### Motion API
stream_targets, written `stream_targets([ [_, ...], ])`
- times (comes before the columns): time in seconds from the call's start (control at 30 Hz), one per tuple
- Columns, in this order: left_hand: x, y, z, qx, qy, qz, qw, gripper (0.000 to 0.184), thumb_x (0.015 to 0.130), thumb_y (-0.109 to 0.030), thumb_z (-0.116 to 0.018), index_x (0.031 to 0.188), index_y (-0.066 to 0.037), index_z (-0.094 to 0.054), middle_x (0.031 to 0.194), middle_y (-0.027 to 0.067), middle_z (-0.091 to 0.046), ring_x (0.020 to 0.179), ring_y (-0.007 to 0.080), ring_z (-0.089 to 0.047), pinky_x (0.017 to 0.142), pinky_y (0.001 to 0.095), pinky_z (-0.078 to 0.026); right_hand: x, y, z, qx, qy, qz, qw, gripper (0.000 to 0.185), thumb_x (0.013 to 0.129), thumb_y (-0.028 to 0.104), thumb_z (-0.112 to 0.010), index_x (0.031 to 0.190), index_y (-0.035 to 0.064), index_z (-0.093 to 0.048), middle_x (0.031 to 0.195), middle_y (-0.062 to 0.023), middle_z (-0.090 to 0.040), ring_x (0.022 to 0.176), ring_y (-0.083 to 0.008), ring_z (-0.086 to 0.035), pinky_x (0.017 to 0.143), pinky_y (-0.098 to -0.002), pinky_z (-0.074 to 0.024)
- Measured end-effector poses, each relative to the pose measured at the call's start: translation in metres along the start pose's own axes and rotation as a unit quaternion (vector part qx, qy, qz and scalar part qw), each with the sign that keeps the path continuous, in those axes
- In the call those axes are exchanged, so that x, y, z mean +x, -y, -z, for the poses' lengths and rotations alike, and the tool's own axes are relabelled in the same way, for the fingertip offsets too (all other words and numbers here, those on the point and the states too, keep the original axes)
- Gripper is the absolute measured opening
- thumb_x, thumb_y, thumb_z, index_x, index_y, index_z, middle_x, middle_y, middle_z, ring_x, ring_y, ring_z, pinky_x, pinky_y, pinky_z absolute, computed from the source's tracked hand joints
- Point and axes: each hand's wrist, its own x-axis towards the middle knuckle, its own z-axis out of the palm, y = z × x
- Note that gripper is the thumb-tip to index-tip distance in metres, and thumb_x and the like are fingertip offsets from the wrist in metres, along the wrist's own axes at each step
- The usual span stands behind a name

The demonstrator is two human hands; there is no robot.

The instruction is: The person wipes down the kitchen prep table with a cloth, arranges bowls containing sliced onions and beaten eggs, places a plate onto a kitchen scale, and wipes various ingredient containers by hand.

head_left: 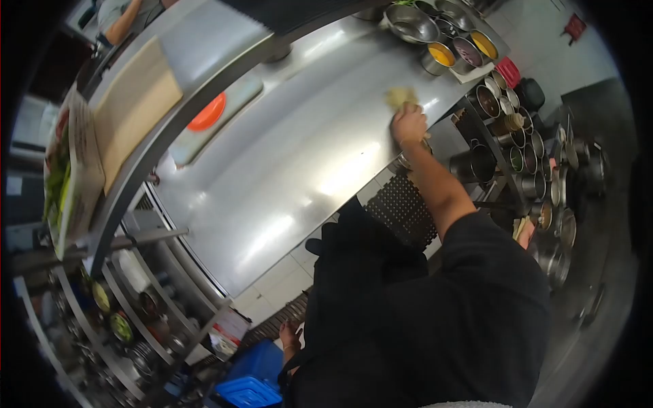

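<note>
The right hand point(409, 124) is clamped on a pale yellow cloth point(401, 98), pressed to or just over the steel counter point(286, 129) near its right end, close to the front edge. The cloth is smeared by motion, so a wiping stroke seems under way rather than finished. The grip looks firm, with the fingers together over the near end of the cloth. The left hand point(290, 334) hangs low beside the body, well apart from the counter and near a blue bin point(250, 375); whether its fingers are apart or together cannot be told.

How much of the counter the cloth has covered cannot be read off the surface: the bright patches may be wetness or only reflected light. What looks like a dark speck point(362, 154) shows near the middle, so that part may be left to do. The pots with yellow contents point(441, 56) and the wide metal bowl point(411, 24) stand at the far right corner, beyond the cloth. Toward the other end, an orange round thing point(207, 113) rests on a pale board point(187, 146), and the surface beneath that board seems unreached.
</note>
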Motion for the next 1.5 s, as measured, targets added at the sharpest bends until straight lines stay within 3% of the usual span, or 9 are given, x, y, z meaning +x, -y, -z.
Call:
stream_targets([
  [0.13,0.023,-0.064,-0.002,0.175,0.062,-0.119,0.975,0.022,0.102,-0.031,-0.061,0.111,-0.012,-0.062,0.087,0.0024,-0.062,0.081,0.0166,-0.062,0.071,0.0383,-0.051,0.066,0.020,-0.039,-0.017,0.007,-0.148,0.989,0.050,0.098,0.049,-0.053,0.122,0.0055,-0.064,0.115,-0.0203,-0.066,0.101,-0.0346,-0.065,0.084,-0.0501,-0.0538],
  [0.47,0.038,-0.219,-0.150,0.352,0.199,-0.039,0.914,0.034,0.092,-0.030,-0.068,0.119,-0.009,-0.064,0.102,0.0081,-0.065,0.095,0.0211,-0.063,0.084,0.0383,-0.050,-0.123,0.070,0.013,0.345,0.232,0.554,0.721,0.024,0.096,0.030,-0.056,0.103,0.0110,-0.070,0.104,-0.0130,-0.070,0.107,-0.0289,-0.065,0.096,-0.0492,-0.0465],
  [0.73,0.047,-0.294,-0.277,0.411,0.303,-0.058,0.858,0.047,0.084,-0.029,-0.073,0.125,-0.007,-0.065,0.114,0.0127,-0.067,0.106,0.0248,-0.063,0.094,0.0383,-0.049,0.132,-0.184,0.039,0.083,0.159,0.089,0.980,0.015,0.088,0.014,-0.059,0.098,0.0068,-0.067,0.093,-0.0152,-0.068,0.086,-0.0360,-0.068,0.076,-0.0529,-0.0556],
  [1.0,-0.002,-0.309,-0.310,0.379,0.397,-0.194,0.813,0.061,0.077,-0.028,-0.078,0.132,-0.005,-0.066,0.126,0.0173,-0.069,0.117,0.0284,-0.064,0.105,0.0383,-0.049,0.069,-0.122,-0.025,0.132,0.111,0.177,0.969,0.020,0.093,0.015,-0.060,0.108,0.0039,-0.067,0.090,-0.0207,-0.066,0.070,-0.0420,-0.065,0.063,-0.0503,-0.0556],
  [1.1,0.009,-0.264,-0.310,0.570,0.292,-0.274,0.717,0.052,0.086,-0.029,-0.072,0.132,-0.005,-0.066,0.128,0.0172,-0.069,0.112,0.0271,-0.067,0.099,0.0377,-0.052,-0.017,-0.013,0.051,0.257,0.271,0.431,0.821,0.026,0.093,0.017,-0.059,0.114,0.0046,-0.067,0.103,-0.0189,-0.068,0.096,-0.0392,-0.068,0.081,-0.0526,-0.0561],
  [1.17,0.013,-0.235,-0.322,0.303,0.100,-0.001,0.948,0.043,0.094,-0.030,-0.067,0.131,-0.006,-0.066,0.121,0.0150,-0.071,0.107,0.0239,-0.068,0.092,0.0367,-0.055,-0.037,0.021,0.026,0.296,0.378,0.399,0.781,0.028,0.093,0.017,-0.060,0.116,0.0051,-0.067,0.113,-0.0181,-0.067,0.107,-0.0388,-0.064,0.090,-0.0527,-0.0530],
  [1.23,-0.017,-0.244,-0.325,0.188,0.016,0.000,0.982,0.041,0.098,-0.028,-0.064,0.133,-0.008,-0.064,0.118,0.0094,-0.071,0.105,0.0200,-0.067,0.092,0.0332,-0.054,-0.037,0.034,-0.040,0.440,0.332,0.374,0.746,0.030,0.093,0.020,-0.061,0.118,0.0049,-0.068,0.126,-0.0174,-0.065,0.116,-0.0381,-0.060,0.100,-0.0499,-0.0484],
  [1.4,-0.081,-0.184,-0.291,-0.048,-0.191,0.004,0.980,0.040,0.098,-0.035,-0.063,0.123,-0.004,-0.069,0.109,0.0136,-0.074,0.097,0.0252,-0.070,0.084,0.0365,-0.056,0.187,0.011,-0.020,0.325,0.147,0.367,0.859,0.038,0.090,0.029,-0.068,0.113,-0.0010,-0.073,0.099,-0.0246,-0.074,0.088,-0.0396,-0.071,0.076,-0.0442,-0.0560],
  [1.5,-0.094,-0.068,-0.269,0.108,-0.197,0.119,0.967,0.045,0.099,-0.042,-0.056,0.109,-0.001,-0.074,0.095,0.0166,-0.073,0.093,0.0306,-0.073,0.077,0.0408,-0.059,0.238,-0.023,-0.123,-0.014,-0.027,0.259,0.965,0.057,0.100,0.050,-0.052,0.137,0.0084,-0.061,0.130,-0.0272,-0.063,0.102,-0.0426,-0.069,0.084,-0.0492,-0.0572],
])
